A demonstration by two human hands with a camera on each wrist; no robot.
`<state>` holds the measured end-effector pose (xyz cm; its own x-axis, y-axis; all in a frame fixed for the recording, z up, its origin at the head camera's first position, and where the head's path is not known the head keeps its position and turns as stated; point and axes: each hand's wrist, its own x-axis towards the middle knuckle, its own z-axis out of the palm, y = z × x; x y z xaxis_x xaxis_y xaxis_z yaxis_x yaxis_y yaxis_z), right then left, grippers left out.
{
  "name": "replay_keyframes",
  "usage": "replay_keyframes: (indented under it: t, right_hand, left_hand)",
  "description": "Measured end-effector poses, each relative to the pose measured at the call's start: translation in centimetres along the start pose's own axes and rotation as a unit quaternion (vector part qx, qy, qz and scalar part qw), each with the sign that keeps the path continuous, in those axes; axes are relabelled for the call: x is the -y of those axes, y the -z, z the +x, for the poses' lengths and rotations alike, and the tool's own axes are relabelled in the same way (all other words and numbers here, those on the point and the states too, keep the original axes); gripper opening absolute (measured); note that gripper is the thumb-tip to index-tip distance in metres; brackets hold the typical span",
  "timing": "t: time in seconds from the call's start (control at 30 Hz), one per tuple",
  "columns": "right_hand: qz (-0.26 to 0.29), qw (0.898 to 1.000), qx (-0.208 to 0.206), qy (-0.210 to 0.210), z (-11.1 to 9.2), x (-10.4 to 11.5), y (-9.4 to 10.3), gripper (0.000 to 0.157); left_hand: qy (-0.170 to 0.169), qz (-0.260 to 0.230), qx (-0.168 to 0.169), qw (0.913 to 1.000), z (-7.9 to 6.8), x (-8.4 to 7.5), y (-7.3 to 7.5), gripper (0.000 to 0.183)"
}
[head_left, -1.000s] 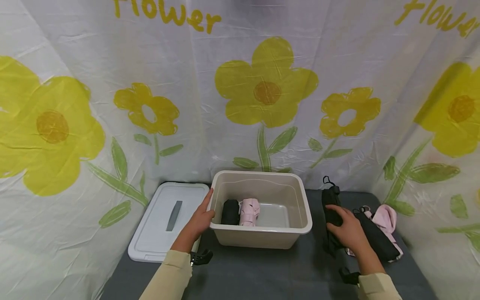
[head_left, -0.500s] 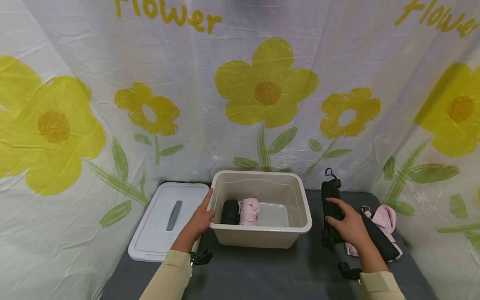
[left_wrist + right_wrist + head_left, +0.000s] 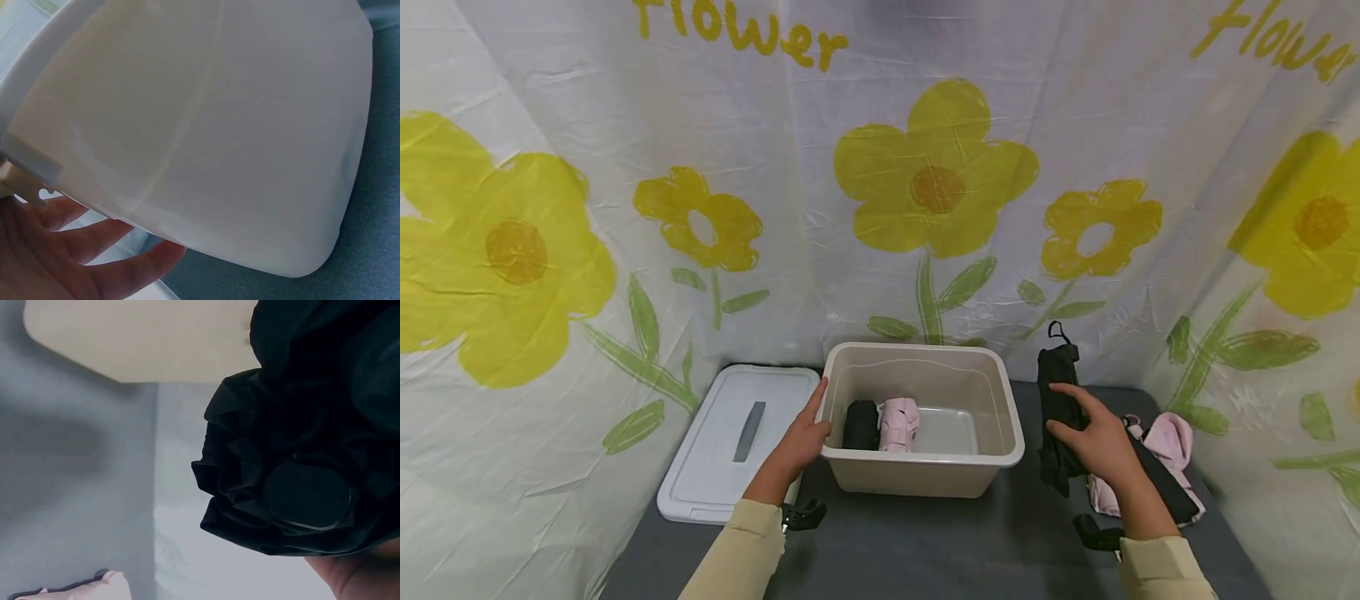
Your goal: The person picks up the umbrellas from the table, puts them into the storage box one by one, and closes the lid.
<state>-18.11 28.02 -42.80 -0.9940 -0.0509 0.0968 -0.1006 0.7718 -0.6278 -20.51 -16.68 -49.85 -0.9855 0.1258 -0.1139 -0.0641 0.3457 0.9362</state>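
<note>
My right hand (image 3: 1105, 442) grips a black folded umbrella (image 3: 1057, 367) by its middle, upright to the right of the box, with its strap loop at the top. In the right wrist view the umbrella (image 3: 306, 494) shows its bunched fabric and rounded end close up. My left hand (image 3: 797, 446) rests against the left side of the beige plastic box (image 3: 917, 477). In the left wrist view, its extended fingers (image 3: 137, 270) touch the box wall (image 3: 250, 156). Inside the box, a black rolled umbrella (image 3: 861, 425) lies beside a pink one (image 3: 898, 423).
A white lid (image 3: 711, 467) with a grey handle lies left of the box. Another black bundle (image 3: 1165, 483) and pink fabric (image 3: 1171, 437) lie at the right, partly behind my right hand. A flower-printed curtain (image 3: 805, 208) hangs behind the dark grey table (image 3: 925, 550).
My right hand has lifted the black umbrella slightly, and its strap loop now sits higher. The left hand stays at the box's side.
</note>
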Motion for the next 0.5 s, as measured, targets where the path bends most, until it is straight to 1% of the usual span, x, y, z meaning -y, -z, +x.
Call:
replay_keyframes:
  t: [0.3,0.5]
  right_hand:
    - [0.000,1.000,0.001,0.019,0.9,1.8,0.7,0.060]
    - [0.015,0.999,0.018,0.028,1.8,3.0,0.9,0.060]
  left_hand:
    - [0.003,0.007,0.001,1.0000,0.1,0.0,0.0,0.081]
    - [0.011,0.016,-0.001,0.9998,0.1,-0.2,0.1,0.081]
